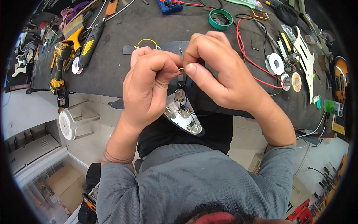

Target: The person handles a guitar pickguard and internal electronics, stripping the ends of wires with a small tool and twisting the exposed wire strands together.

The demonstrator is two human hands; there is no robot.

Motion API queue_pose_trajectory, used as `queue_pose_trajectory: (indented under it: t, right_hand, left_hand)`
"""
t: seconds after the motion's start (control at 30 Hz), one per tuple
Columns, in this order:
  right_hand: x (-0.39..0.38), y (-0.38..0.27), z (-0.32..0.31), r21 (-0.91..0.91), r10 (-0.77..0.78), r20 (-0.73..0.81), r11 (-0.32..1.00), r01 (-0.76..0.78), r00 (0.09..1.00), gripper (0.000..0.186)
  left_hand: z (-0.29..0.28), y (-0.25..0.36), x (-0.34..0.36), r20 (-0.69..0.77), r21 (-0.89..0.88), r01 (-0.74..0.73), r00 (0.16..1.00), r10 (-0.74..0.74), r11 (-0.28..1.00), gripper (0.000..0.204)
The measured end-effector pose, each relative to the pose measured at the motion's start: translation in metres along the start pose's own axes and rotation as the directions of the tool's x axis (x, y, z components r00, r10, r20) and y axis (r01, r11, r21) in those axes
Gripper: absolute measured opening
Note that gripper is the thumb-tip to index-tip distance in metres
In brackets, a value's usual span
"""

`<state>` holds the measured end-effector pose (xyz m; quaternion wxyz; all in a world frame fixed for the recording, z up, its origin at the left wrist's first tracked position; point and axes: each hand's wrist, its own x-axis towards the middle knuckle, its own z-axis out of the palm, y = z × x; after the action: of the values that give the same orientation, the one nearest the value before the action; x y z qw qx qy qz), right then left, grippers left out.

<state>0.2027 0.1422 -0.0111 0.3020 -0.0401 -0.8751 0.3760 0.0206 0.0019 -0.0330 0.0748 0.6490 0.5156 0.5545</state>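
Just above the table's near edge, my left hand (147, 82) and my right hand (220, 69) meet with closed fingertips. A short, thin, light-coloured wire (181, 69) runs between them, pinched from both sides. Below lies a dark guitar pickguard (172, 46), partly hidden by my hands. Its silvery underside (177, 121) faces up, overhanging the edge above my lap. Mounted on that part are a round potentiometer (179, 95), another potentiometer (194, 128) and a switch (170, 112). Blue and black wires run among them. Beyond my left hand curves a yellow wire (147, 40).
On the left side are a cordless drill (59, 71), a yellow-handled brush (74, 31) and a black-grey tool (92, 44). Green tape (220, 19), a red cable (242, 44), a white spool (275, 63) and a white guitar plate (306, 61) lie to the right. A white stool (68, 124) stands below.
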Motion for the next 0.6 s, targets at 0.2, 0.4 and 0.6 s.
queue_pose_trajectory:
  t: [0.2,0.4,0.6]
  right_hand:
    - [0.002,-0.006,-0.001,0.397,0.245,0.087,0.880,-0.259,0.966,0.021]
    - [0.002,-0.003,-0.001,0.344,0.169,-0.005,0.926,-0.156,0.986,0.021]
    - [0.003,-0.006,-0.005,0.298,0.172,0.056,0.937,-0.180,0.984,0.019]
  left_hand:
    - [-0.004,-0.006,0.001,0.070,0.203,-0.283,0.959,0.275,0.937,0.022]
    - [-0.005,0.003,0.007,0.040,0.031,-0.099,0.994,0.097,0.995,0.022]
    - [-0.008,-0.005,0.011,0.079,0.194,-0.410,0.912,0.402,0.891,0.026]
